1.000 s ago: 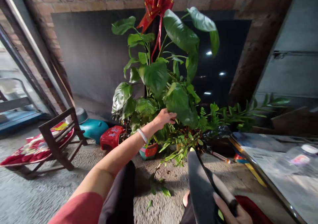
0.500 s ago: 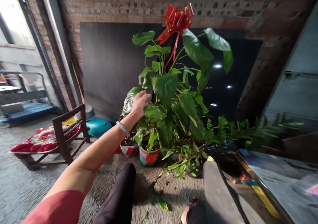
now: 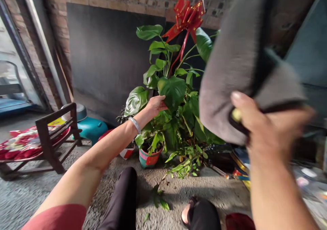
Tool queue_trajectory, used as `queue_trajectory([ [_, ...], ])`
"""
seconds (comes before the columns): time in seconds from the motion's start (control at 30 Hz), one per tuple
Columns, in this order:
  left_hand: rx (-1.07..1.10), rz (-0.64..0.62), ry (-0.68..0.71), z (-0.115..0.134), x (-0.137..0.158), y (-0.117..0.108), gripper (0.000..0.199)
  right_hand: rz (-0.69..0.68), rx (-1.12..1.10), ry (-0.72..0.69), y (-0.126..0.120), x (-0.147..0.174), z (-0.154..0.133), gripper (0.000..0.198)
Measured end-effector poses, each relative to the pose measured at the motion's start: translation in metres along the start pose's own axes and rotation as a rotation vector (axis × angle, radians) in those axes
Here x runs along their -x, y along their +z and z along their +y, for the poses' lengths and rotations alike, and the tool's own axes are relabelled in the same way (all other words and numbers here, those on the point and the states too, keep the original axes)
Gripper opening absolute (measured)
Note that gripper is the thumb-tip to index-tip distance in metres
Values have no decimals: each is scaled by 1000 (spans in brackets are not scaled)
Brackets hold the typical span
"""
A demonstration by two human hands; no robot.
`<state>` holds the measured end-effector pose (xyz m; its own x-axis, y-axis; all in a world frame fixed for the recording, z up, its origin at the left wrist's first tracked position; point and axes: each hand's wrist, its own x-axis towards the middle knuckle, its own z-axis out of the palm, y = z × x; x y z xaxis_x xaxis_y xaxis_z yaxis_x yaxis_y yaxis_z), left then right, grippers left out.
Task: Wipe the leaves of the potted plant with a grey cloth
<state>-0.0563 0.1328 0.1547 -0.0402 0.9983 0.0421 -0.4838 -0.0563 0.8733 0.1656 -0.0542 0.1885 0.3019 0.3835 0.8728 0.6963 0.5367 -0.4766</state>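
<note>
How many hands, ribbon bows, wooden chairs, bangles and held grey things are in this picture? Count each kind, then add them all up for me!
Bare left hand and bare right hand: 2
Shiny red ribbon bow: 1
Low brown wooden chair: 1
Pale round bangle: 1
Grey black-trimmed thing, held: 1
Total: 6

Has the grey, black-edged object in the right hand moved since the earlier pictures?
Yes, upward: the grey object was far below the red ribbon bow; now it reaches that bow's height.
</note>
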Motion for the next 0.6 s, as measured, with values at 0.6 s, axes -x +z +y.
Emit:
queue_trajectory([
  [0.6,-4,-81,19,-18,4,-19,28,-60,228,-174,90,-29,-12,33],
])
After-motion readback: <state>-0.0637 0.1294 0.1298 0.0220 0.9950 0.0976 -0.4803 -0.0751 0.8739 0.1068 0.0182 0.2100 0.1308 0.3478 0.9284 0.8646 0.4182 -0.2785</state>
